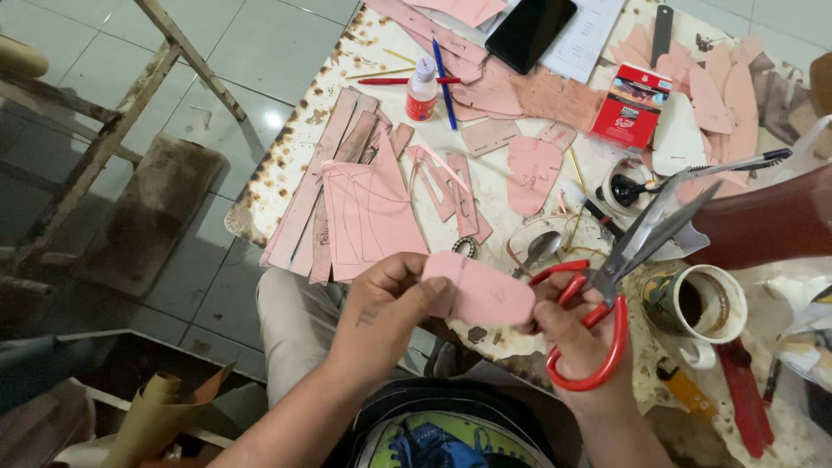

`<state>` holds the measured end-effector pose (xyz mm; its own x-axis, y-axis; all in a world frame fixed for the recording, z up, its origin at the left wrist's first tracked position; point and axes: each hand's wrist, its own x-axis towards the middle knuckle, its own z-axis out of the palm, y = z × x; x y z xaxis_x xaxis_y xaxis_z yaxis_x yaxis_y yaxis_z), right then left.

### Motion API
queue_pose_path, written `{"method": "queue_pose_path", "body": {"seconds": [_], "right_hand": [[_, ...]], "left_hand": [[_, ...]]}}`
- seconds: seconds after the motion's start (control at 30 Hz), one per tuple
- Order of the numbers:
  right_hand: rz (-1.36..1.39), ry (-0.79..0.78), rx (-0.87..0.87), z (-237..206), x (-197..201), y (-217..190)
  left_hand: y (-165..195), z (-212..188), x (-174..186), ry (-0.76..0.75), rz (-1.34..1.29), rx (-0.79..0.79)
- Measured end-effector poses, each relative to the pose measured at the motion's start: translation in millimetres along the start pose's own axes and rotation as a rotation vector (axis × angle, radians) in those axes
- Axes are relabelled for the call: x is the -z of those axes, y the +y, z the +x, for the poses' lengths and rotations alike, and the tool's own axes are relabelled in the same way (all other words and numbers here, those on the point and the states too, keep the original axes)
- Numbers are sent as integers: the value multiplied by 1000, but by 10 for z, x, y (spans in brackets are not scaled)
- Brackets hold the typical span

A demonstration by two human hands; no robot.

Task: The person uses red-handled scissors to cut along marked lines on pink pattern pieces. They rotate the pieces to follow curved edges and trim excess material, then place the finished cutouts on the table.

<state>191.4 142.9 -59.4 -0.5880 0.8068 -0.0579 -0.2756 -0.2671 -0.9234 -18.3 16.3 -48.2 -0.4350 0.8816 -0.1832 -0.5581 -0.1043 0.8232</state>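
Pink cutout (482, 290): pinched at its near end, far end touching the right fingers, above the table (555, 342) edge.
Left hand (381, 308): clenched on cutout.
Right hand (572, 334): gripping red scissors (620, 277), blades parted.

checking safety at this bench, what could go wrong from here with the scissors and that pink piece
1. The red-handled scissors in the right hand are open, with blades pointing over the mug; a swing might tip it.
2. Left hand fingers pinch the pink cut piece close to the scissors, so a nick seems possible.
3. The crowded table could snag pieces.
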Motion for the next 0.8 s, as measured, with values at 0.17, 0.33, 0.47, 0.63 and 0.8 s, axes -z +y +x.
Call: {"method": "queue_pose_path", "body": {"seconds": [0.17, 0.33, 0.47, 0.63, 0.8], "right_hand": [[-99, -4, -39, 24, -117, -193], [-378, 84, -218, 31, -193, -335], [-1115, 201, -357, 131, -147, -417], [-1554, 278, 25, 237, -49, -458], [-1666, 311, -170, 304, 64, -490]], "left_hand": [[-19, 32, 19, 187, 98, -17], [2, 38, 24, 243, 136, -80], [95, 58, 166, 320, 141, -163], [167, 28, 222, 296, 313, -379], [239, -61, 208, 253, 993, -761]]}}
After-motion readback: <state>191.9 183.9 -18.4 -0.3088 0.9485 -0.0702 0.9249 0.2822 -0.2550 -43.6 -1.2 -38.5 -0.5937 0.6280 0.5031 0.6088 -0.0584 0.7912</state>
